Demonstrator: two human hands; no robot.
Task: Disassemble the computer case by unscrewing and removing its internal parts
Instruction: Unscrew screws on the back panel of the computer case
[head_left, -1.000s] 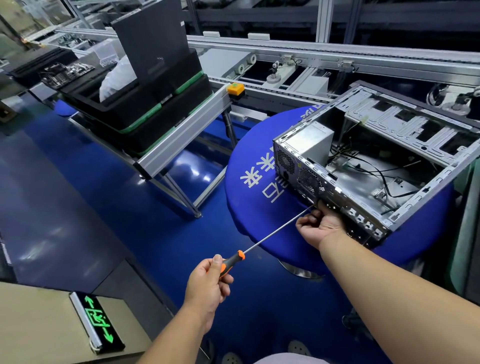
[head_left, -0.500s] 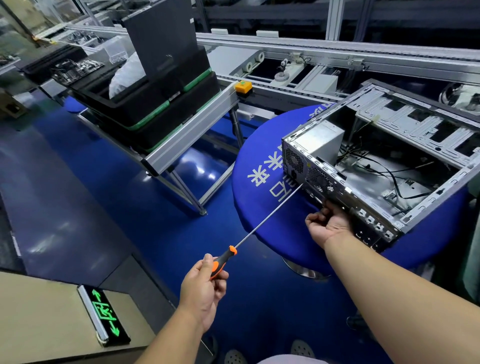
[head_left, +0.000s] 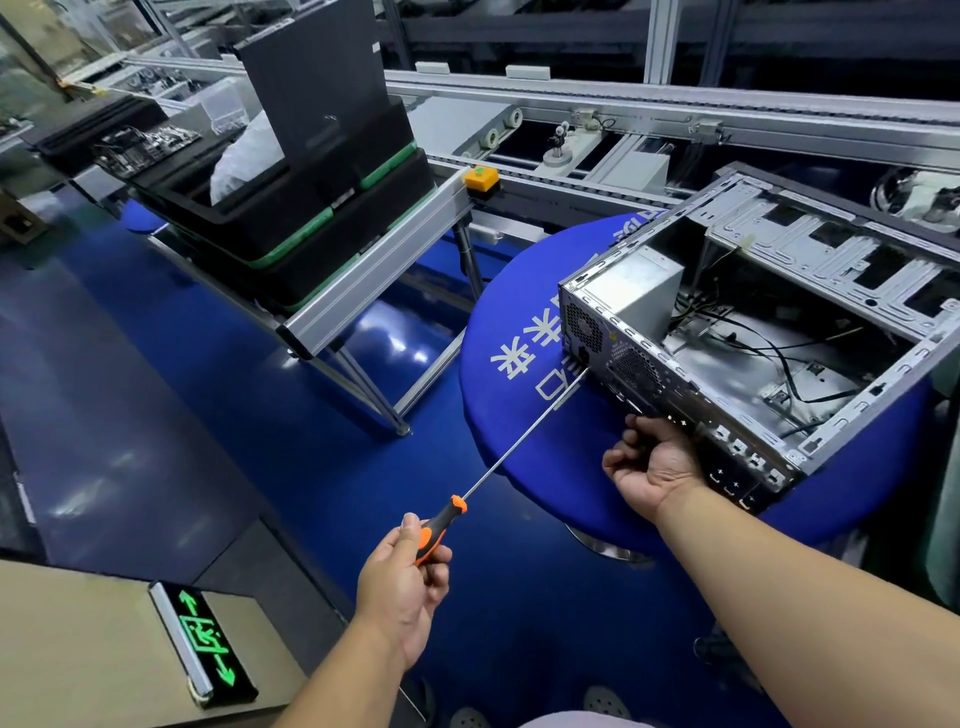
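While open, computer case with power supply, cables.

Left hand curled, thumb up, arm extended; right hand gripping with bent fingers, forearm outstretched.

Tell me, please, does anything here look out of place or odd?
Yes. A green exit sign lies flat on the beige surface at lower left, not mounted. Loose black cables trail across the floor of the open computer case.

Computer case on table, right of conveyor
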